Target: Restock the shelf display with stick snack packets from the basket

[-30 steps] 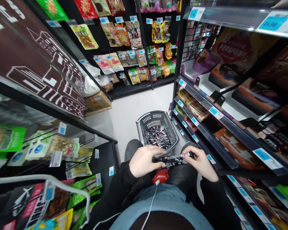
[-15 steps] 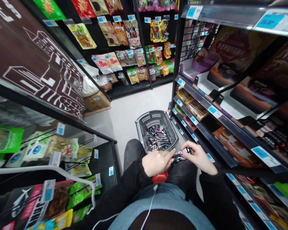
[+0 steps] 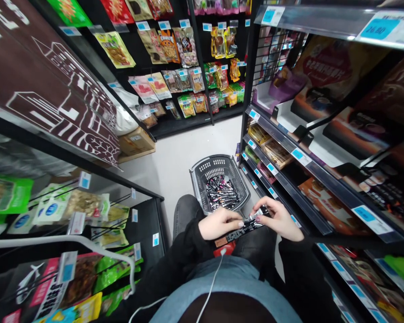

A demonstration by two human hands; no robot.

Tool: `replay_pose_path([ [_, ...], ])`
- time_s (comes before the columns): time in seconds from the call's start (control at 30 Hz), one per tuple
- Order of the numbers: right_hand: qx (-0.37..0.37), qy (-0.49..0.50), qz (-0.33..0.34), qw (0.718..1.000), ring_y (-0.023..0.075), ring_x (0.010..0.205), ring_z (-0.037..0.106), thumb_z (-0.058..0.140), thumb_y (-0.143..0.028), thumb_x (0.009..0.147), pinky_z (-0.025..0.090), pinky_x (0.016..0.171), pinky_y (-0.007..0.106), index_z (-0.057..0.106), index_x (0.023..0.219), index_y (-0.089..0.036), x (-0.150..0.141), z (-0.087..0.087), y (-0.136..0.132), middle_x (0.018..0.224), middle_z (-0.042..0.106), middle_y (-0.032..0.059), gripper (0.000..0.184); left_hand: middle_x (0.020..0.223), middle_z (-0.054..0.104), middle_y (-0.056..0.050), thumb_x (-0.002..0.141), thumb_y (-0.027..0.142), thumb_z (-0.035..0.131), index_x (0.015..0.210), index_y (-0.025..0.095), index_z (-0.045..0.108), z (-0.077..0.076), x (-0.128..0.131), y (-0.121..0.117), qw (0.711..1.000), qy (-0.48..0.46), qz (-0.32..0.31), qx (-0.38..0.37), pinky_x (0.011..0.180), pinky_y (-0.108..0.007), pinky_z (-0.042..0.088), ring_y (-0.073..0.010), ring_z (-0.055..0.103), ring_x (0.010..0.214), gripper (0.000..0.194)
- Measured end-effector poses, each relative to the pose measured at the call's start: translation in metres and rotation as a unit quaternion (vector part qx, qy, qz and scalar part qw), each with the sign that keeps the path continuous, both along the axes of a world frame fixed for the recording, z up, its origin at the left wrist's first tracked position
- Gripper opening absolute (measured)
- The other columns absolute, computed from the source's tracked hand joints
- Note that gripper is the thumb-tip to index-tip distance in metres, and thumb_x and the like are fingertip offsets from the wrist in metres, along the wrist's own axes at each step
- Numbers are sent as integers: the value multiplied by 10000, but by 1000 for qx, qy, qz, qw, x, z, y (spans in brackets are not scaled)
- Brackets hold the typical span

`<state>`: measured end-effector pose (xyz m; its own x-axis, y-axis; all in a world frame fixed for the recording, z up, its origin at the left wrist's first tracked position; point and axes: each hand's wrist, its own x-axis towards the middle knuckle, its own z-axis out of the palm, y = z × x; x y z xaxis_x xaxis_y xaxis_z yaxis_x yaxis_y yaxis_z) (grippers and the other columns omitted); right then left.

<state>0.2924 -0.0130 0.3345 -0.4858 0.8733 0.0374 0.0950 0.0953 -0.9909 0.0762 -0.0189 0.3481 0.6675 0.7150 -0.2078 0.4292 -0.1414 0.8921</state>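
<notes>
Above my lap, my left hand [image 3: 218, 223] and my right hand [image 3: 278, 218] work at black, shiny stick sachets [image 3: 245, 229]. One long sachet with a brown end slants down under my left hand, whose fingers and thumb close on its upper edge. My right hand pinches a small silver-and-black piece [image 3: 261, 211] between thumb and fingers; whether it belongs to the sachets I cannot tell. Just beyond my knees stands a grey shopping basket [image 3: 202, 168] on the floor. Inside it lies a heap of similar black sachets [image 3: 222, 193], some with pink marks.
A shelf rack [image 3: 303, 157] with price tags and boxes rises close on my right. On my left are hooks with snack bags [image 3: 77, 204] and a curved white rail [image 3: 97, 246]. More bags hang at the back. A cardboard box [image 3: 138, 141] sits beyond the left shelf.
The long sachet with the brown end now shows below my left hand. My left fingers have drawn back and curled in. The basket has stayed in place.
</notes>
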Motion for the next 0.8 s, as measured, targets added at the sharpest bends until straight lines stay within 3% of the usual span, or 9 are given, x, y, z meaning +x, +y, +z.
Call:
replay_pose_path([
  [0.07,-33,30,1,999,158,747,617,624,-340,761,462,680,275,541,950,-187,-3,0,1,798,662,29,257,637,599,-4,864,409,410,756,105,636,-5,1,-2,999,-24,-18,-21,539,-179,347,-86,479,557,394],
  [0.13,-61,54,-22,996,153,731,626,607,-340,778,465,688,277,534,992,-182,-8,-1,3,768,670,24,275,602,551,14,863,408,416,709,108,605,-9,2,-5,999,-32,6,-17,522,-180,317,-73,433,536,387],
  [0.23,-89,74,-66,991,158,729,636,584,-353,794,469,733,302,574,938,-166,-16,-3,6,742,682,29,237,512,408,49,823,411,487,591,112,534,-13,2,-7,997,-40,60,-15,490,-189,261,-59,326,499,381],
  [0.3,-102,78,-68,989,167,736,641,589,-363,785,470,758,321,604,891,-161,-22,-4,8,744,690,35,229,501,353,59,786,409,538,562,117,500,-14,2,-7,994,-66,71,-57,478,-192,243,-56,292,493,370],
  [0.47,-125,88,-59,986,169,743,640,587,-379,780,472,773,330,635,908,-161,-30,-5,9,748,690,41,258,536,382,62,706,392,624,643,112,531,-14,6,-6,972,-137,66,-180,476,-193,245,-54,307,497,302],
  [0.63,-88,80,-140,983,164,739,601,722,-336,640,464,683,270,621,814,-162,-36,-10,6,777,655,26,266,509,340,75,685,411,632,604,116,494,-19,12,-6,963,-142,155,-171,477,-197,222,-50,277,492,336],
  [0.8,-72,57,-217,972,136,627,548,665,-367,693,433,588,247,618,749,-155,-47,-20,-1,682,612,12,224,617,474,49,689,337,647,712,118,521,-23,16,-11,964,-153,138,-169,579,-208,350,-75,423,582,253],
])
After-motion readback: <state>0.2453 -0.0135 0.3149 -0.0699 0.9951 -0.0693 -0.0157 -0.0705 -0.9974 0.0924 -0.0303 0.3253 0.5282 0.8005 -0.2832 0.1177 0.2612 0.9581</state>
